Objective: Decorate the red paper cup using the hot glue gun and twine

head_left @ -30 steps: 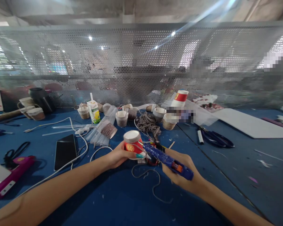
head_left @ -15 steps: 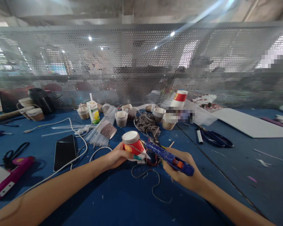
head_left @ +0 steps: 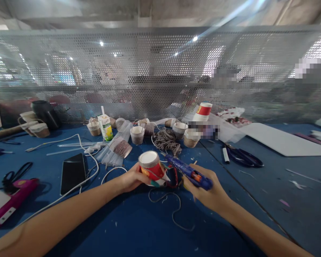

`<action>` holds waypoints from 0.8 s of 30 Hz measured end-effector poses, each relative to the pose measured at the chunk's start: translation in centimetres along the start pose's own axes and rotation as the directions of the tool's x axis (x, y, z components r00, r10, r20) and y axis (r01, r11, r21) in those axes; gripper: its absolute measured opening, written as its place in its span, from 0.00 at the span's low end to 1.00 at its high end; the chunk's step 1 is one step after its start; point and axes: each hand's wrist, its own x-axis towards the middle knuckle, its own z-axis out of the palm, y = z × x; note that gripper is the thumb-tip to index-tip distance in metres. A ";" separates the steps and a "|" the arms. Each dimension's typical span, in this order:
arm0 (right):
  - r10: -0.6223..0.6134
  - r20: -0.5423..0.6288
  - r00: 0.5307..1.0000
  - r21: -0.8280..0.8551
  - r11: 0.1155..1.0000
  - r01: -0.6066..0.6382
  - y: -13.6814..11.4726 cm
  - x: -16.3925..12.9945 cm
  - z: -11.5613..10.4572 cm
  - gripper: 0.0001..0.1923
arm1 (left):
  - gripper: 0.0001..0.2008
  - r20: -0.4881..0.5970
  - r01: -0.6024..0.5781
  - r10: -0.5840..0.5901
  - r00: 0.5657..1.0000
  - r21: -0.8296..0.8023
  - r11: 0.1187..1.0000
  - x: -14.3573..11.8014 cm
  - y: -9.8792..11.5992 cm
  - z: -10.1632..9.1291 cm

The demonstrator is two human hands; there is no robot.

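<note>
My left hand is wrapped round a red and white paper cup, whose rim is bound with grey cord. The cup leans slightly, its white end facing up. In my right hand is a blue glue gun, its nozzle pointing left, close to the cup's upper right side; I cannot tell whether it touches. Loose grey cord curls on the table below the cup. Behind the glue gun lies a heap of grey cord.
Several cord-wrapped cups stand at the back, with a juice carton among them. A phone, white cable and purple power strip lie left. Scissors and a white board lie right. A perforated metal screen rises behind.
The glue gun has moved slightly left and up, with its nozzle now further along the cup's far side. The cup has turned or tilted a little in my left hand.
</note>
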 end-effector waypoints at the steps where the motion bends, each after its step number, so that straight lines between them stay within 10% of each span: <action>1: 0.017 -0.043 0.999 -0.091 0.996 -0.021 0.4 0.1 0.0 0.12 | 0.24 0.011 0.003 -0.003 1.000 0.014 1.000 0.0 0.0 0.0; 7: 0.163 -0.096 0.982 -0.555 0.811 -0.188 3.9 -0.5 0.0 0.26 | 0.26 -0.138 0.009 -0.012 0.990 -0.022 1.000 0.3 -0.2 0.2; 12: -0.046 -0.165 0.985 -0.664 0.744 -0.076 2.5 -0.4 0.1 0.26 | 0.27 -0.184 0.001 -0.006 0.983 -0.031 1.000 0.5 -0.5 0.1; 16: -0.215 -0.225 0.950 -0.393 0.913 0.114 -0.4 -0.1 -0.3 0.12 | 0.29 -0.181 -0.004 -0.002 0.983 -0.033 0.999 0.5 -0.5 0.2; 19: -0.268 0.042 0.963 0.030 0.963 0.267 -1.8 -0.6 -0.5 0.06 | 0.30 -0.191 0.012 -0.014 0.981 -0.013 1.000 0.5 -0.5 0.2; 24: -0.210 0.329 0.921 0.279 0.953 0.117 -2.2 -1.0 0.1 0.10 | 0.30 -0.184 0.020 -0.009 0.983 0.059 0.998 0.5 -0.5 0.1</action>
